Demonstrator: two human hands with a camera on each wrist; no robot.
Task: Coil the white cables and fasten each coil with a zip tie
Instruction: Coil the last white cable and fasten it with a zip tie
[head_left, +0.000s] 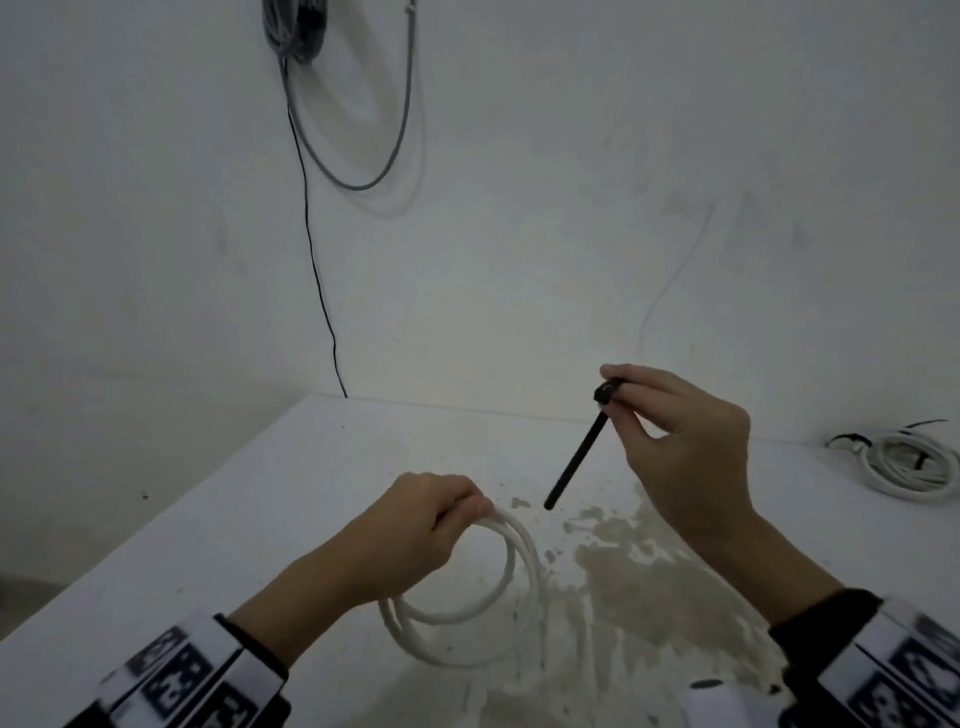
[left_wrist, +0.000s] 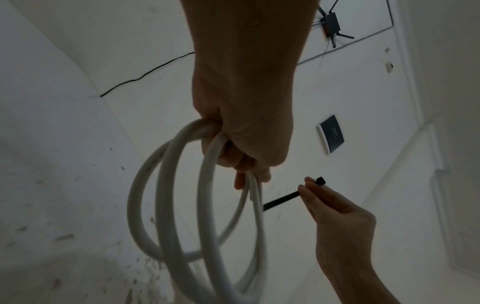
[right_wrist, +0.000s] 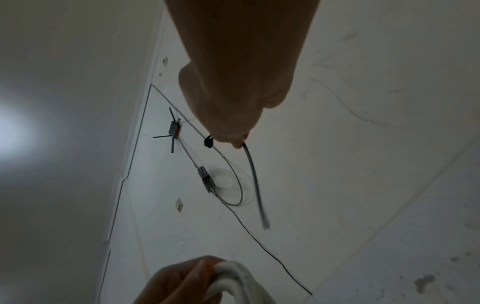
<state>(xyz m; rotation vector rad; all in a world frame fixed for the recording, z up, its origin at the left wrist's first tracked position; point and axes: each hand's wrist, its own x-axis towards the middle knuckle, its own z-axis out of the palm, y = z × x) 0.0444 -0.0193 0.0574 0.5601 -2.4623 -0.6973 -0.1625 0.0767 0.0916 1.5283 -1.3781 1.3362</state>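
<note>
My left hand (head_left: 441, 512) grips the top of a coiled white cable (head_left: 511, 561), whose loops hang down to the white table (head_left: 311, 467). In the left wrist view the same left hand (left_wrist: 244, 152) is wrapped around the coil (left_wrist: 166, 205). To the right and higher, my right hand (head_left: 623, 395) pinches a black zip tie (head_left: 576, 457) by its head end, and the strap points down-left toward the coil. The zip tie (left_wrist: 283, 200) nearly reaches the coil in the left wrist view. The right wrist view shows the zip tie (right_wrist: 255, 185) hanging from my fingertips (right_wrist: 237, 142).
A second white coil (head_left: 914, 462) bound with black ties lies at the table's far right. A brown stain (head_left: 634, 571) spreads over the table under my right arm. Grey cables (head_left: 358, 104) and a thin black wire (head_left: 317, 270) hang on the wall behind.
</note>
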